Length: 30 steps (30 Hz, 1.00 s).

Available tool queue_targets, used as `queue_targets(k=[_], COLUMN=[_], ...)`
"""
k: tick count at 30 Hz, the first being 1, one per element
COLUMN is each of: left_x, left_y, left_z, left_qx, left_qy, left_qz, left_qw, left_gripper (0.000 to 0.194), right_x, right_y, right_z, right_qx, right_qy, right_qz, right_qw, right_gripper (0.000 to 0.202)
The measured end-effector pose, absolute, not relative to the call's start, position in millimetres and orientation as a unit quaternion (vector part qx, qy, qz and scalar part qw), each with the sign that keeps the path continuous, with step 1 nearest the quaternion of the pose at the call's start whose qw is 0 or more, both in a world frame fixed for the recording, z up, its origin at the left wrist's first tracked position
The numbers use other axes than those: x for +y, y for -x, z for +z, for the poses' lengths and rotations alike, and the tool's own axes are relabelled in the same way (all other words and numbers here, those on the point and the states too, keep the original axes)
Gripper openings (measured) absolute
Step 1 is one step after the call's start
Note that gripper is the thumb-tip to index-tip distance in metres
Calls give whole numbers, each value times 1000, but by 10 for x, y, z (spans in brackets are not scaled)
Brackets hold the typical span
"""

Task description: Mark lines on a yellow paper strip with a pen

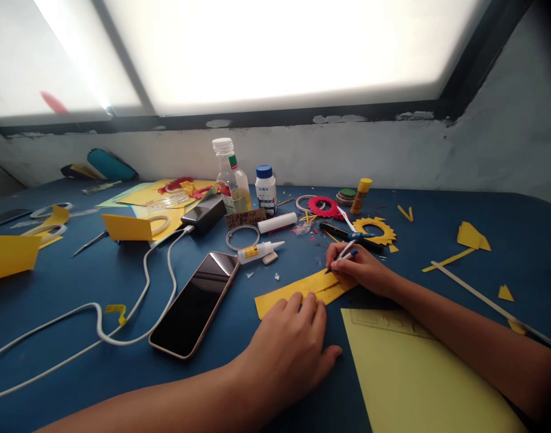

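My left hand point(291, 346) lies flat on the blue table, its fingertips pressing the near edge of a long yellow paper strip point(275, 297). My right hand point(361, 267) grips a white and blue pen point(347, 251), whose tip touches the strip's right part. A large pale yellow sheet point(420, 379) lies under my right forearm, with faint pencil lines near its top edge.
A phone point(195, 304) on a white cable point(99, 325) lies left of the strip. Behind it are a glue tube point(257, 251), a power bank point(206, 214), bottles point(230, 180), a glue stick point(361, 195), red point(324, 207) and yellow point(375, 230) toothed paper rings, scraps and a thin stick point(483, 300).
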State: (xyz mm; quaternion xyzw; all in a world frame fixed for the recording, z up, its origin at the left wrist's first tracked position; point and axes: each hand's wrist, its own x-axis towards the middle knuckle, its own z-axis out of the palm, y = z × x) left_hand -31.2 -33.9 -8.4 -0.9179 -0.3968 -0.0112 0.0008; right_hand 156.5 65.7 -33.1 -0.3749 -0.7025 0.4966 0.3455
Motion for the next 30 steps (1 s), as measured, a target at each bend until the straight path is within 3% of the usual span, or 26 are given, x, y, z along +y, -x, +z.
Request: queue_targets(k=[30], left_x=[-375], left_y=[331], left_z=[-95], left_qx=[-396], left_qy=[917], left_qz=[-9], left_qw=[47], left_gripper=[49], right_x=[635], right_y=[-1540], right_z=[-297], right_qx=[-709], right_qy=[366], right_qz=[515], right_qw=[313], right_gripper=[18])
